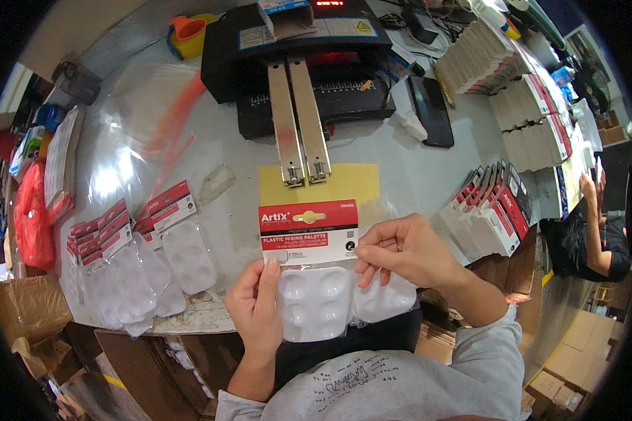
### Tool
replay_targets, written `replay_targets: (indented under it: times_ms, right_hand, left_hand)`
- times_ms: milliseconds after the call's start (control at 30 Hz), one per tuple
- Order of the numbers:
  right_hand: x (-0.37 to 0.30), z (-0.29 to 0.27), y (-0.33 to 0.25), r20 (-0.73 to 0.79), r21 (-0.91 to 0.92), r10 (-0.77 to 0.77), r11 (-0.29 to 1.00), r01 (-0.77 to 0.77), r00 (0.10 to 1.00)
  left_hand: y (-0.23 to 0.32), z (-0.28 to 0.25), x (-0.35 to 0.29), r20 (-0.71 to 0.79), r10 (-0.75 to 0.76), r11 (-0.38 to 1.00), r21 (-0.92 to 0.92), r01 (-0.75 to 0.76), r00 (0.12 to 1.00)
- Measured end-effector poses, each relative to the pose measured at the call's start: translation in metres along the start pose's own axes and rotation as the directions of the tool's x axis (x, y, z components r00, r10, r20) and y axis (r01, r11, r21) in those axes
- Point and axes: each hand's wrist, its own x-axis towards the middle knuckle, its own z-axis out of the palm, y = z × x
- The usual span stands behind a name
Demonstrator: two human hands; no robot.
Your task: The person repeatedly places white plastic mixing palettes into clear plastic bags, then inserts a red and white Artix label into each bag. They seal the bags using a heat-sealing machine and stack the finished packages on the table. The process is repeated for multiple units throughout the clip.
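Observation:
In front of me is a white plastic paint palette with round wells, inside a clear bag. A red, black and white header card with a hanging hole sits across the bag's top. My left hand grips the left side, its thumb on the card's lower left corner. The fingers of my right hand pinch the card's lower right edge. Another white palette lies below my right hand, partly covered by it. Just beyond the card, a sheet of yellow material lies under two metal bars of a black machine.
Carded palette packs pile up on the left. Folded header cards stand at the right, with white card stacks behind. The black machine stands at the back, beside a phone. A co-worker is at far right.

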Motion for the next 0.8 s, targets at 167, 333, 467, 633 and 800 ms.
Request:
replay_targets:
  times_ms: [167,333,467,633,800]
  right_hand:
    - [0.044,-0.002,0.000,-0.058,0.108,-0.017,0.994,0.023,0.998]
    - [0.067,-0.007,0.004,-0.125,0.128,0.007,0.992,0.009,0.992]
    - [0.078,-0.014,0.005,-0.153,0.138,-0.159,0.974,0.180,0.975]
    - [0.087,-0.014,0.007,-0.174,0.116,-0.089,0.987,0.110,0.981]
    - [0.048,0.000,-0.011,-0.232,-0.020,-0.203,0.979,0.204,0.951]
  left_hand:
    - [-0.018,-0.003,0.047,0.040,-0.094,0.968,0.239,0.081,0.995]
    - [-0.042,0.003,0.068,0.009,-0.037,0.983,0.181,0.035,0.999]
    - [-0.043,0.009,0.079,0.006,0.031,0.977,0.209,-0.031,1.000]
    - [-0.057,0.012,0.088,-0.006,0.005,0.992,0.125,-0.004,1.000]
    - [-0.043,-0.012,0.079,0.082,0.025,0.957,0.285,-0.048,0.996]
